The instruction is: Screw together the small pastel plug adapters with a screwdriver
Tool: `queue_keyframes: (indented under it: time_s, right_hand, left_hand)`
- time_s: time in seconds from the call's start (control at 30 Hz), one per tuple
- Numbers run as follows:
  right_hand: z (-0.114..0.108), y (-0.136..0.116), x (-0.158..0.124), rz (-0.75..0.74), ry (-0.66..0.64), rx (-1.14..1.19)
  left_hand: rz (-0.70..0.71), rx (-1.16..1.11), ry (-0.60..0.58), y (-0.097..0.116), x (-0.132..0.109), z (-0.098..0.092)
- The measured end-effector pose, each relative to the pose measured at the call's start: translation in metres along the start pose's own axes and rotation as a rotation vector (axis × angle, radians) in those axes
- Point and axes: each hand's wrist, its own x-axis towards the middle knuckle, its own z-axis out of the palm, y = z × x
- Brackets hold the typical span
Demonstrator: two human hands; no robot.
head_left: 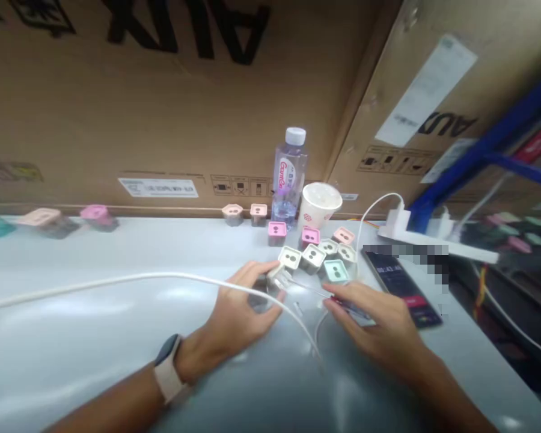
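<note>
My left hand, with a watch on its wrist, holds a small pale-topped block between thumb and fingers, at the near edge of a group of similar blocks. My right hand pinches a thin, pale, rod-like tool whose far end reaches the held block. Blur hides the exact contact. Just beyond the hands stand a cream-topped block, a mint-topped block and a pink-topped block. A white cable crosses in front of my left hand.
A water bottle and a paper cup stand behind the blocks. At the right lie a phone and a white power strip. More blocks stand at the back left, before large cardboard boxes. A blue metal frame rises at right.
</note>
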Motion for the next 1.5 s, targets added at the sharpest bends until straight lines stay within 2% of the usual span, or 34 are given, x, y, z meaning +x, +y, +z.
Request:
queue_keyframes:
  time_s: [0.13, 0.27, 0.4, 0.57, 0.77, 0.97, 1.07, 1.23, 1.5]
  right_hand:
    - [0.005, 0.002, -0.005, 0.086, -0.174, 0.019]
    - [0.012, -0.005, -0.002, 0.184, -0.255, 0.077]
    - [0.018, -0.013, 0.0, 0.248, -0.222, 0.14]
    - [0.019, -0.016, 0.0, 0.22, -0.166, 0.12]
    - [0.014, -0.015, -0.001, 0.223, -0.166, 0.128]
    - [0.011, -0.017, -0.001, 0.198, -0.171, 0.129]
    - [0.01, -0.019, -0.001, 0.185, -0.175, 0.15]
    - [0.009, -0.021, 0.001, 0.175, -0.173, 0.164]
    - [0.013, -0.028, 0.0, 0.222, -0.175, 0.177]
  left_hand:
    - [-0.01, 0.01, 0.022, -0.002, 0.0, 0.001]
    - [0.02, 0.0, 0.051, -0.001, -0.001, 0.002]
    - [0.002, -0.019, 0.03, 0.006, -0.001, -0.001]
    - [0.01, 0.005, -0.034, 0.009, 0.0, -0.003]
    - [0.015, -0.07, -0.118, 0.013, 0.005, -0.008]
    - [0.054, -0.082, -0.106, 0.017, 0.013, -0.018]
    - [-0.012, -0.162, -0.145, 0.02, 0.014, -0.021]
    - [-0.252, -0.303, -0.265, 0.03, 0.013, -0.023]
    - [-0.325, -0.409, -0.282, 0.044, 0.009, -0.021]
